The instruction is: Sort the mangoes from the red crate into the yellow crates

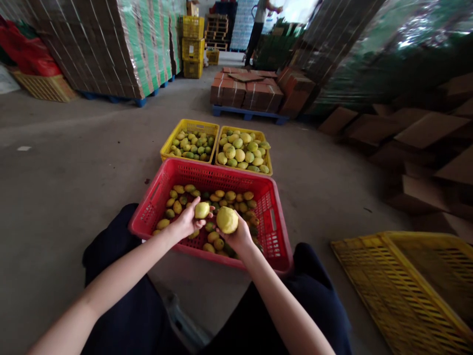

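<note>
Over the red crate I hold up a lemon in each hand. My left hand is closed around a smaller yellow lemon. In my right hand is a larger, rounder, bumpy lemon, with the fingers partly hidden behind it. The two lemons are apart, side by side. Below them, many yellow and green lemons lie loose across the bottom of the red crate.
Beyond the red crate stand a left yellow crate and a right yellow crate, both full of lemons. Another yellow crate is at my right. Flattened cartons, a loaded blue pallet and a standing person are farther off.
</note>
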The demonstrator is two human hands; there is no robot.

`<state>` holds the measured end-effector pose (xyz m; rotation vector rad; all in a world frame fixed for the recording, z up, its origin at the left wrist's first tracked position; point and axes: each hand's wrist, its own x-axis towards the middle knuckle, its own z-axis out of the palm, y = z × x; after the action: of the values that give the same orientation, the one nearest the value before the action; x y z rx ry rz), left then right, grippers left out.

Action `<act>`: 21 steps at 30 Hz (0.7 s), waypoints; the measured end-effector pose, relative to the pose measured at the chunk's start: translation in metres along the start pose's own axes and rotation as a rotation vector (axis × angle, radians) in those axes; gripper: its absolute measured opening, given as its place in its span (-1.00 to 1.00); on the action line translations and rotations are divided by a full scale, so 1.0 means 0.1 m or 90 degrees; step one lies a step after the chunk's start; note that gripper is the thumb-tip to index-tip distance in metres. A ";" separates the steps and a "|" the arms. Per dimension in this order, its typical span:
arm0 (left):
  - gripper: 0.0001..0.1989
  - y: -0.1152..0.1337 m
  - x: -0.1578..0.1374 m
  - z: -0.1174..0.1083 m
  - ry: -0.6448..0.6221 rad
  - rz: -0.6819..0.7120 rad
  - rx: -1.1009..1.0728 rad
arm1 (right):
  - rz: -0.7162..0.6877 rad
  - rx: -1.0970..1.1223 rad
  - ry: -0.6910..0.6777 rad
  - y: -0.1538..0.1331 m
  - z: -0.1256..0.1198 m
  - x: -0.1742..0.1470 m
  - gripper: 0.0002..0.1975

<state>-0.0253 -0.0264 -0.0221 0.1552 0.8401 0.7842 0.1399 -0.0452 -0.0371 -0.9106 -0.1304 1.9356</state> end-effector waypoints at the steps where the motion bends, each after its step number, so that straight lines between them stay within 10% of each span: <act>1: -0.51 0.00 -0.01 0.00 0.002 -0.005 -0.006 | 0.022 0.006 0.028 -0.02 0.03 -0.03 -0.65; 13: -0.61 -0.07 0.02 -0.01 -0.157 0.001 0.066 | 0.027 -0.042 0.067 -0.25 0.10 -0.11 -0.66; 21: -0.50 0.09 -0.06 -0.04 -0.037 0.747 0.568 | -0.621 -0.670 0.035 -0.04 0.07 -0.20 -0.42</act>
<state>-0.0360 -0.0251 -0.0173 1.5584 0.9675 1.4120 0.1439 -0.0572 -0.0193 -1.2087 -1.3739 0.8286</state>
